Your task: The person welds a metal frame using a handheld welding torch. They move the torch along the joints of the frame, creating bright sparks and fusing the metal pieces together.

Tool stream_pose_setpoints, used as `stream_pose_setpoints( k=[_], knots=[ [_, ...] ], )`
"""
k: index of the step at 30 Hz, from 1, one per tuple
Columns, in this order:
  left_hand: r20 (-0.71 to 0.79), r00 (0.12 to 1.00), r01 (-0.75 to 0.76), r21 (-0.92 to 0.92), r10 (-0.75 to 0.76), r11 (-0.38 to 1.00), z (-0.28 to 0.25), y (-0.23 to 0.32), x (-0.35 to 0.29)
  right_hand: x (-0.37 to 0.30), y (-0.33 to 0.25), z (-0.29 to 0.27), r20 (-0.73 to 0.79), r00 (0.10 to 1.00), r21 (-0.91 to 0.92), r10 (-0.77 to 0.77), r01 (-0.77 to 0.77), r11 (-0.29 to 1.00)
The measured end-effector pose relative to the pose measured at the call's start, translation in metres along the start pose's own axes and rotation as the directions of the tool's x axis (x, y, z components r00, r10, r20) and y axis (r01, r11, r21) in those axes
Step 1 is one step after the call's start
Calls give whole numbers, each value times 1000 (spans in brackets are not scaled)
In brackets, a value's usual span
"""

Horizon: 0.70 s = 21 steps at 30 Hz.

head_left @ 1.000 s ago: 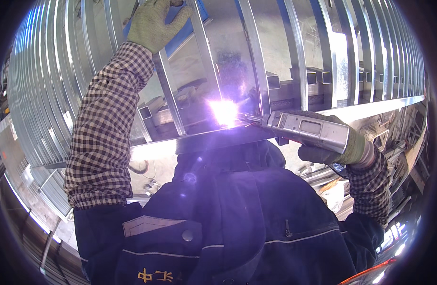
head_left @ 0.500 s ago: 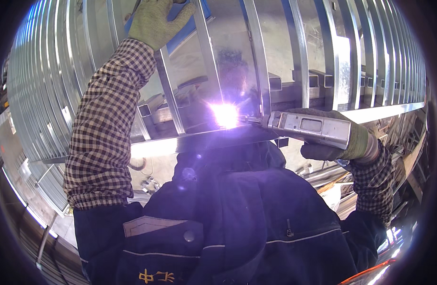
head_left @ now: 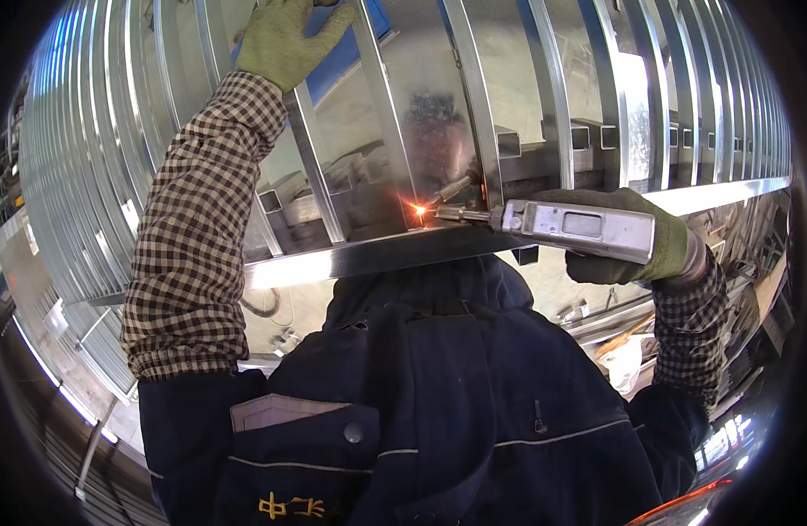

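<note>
We count two gloved hands point(head_left: 289, 46) point(head_left: 671, 245), two checked sleeves point(head_left: 193, 237) point(head_left: 688, 329), one silver torch point(head_left: 583, 230), one glowing spot point(head_left: 420, 210), one rail point(head_left: 368, 257)

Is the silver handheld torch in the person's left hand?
No: the right hand grips the silver torch, while the left hand is up at the metal bars.
</note>
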<state>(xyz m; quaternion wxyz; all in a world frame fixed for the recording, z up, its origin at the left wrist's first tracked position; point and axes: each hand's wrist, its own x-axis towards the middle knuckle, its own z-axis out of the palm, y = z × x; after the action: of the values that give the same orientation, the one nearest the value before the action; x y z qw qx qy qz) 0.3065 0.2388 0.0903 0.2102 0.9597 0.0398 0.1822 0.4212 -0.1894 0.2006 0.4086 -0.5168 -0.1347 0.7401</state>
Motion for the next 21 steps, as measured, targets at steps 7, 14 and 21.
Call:
stream_pose_setpoints(
  k=[7, 14, 21],
  knots=[
    [10, 998, 57, -11, -57, 998, 1, 6, 0, 1, 29, 9, 166, 890, -530, -425, 444, 722],
    [108, 987, 126, -94, -116, 988, -10, 22, 0, 3, 24, 13, 166, 899, -790, -405, 367, 492],
    [-13, 999, 50, -157, -52, 986, -5, 7, -2, 4, 21, 28, 97, 915, -741, -392, 329, 585]
  ],
)
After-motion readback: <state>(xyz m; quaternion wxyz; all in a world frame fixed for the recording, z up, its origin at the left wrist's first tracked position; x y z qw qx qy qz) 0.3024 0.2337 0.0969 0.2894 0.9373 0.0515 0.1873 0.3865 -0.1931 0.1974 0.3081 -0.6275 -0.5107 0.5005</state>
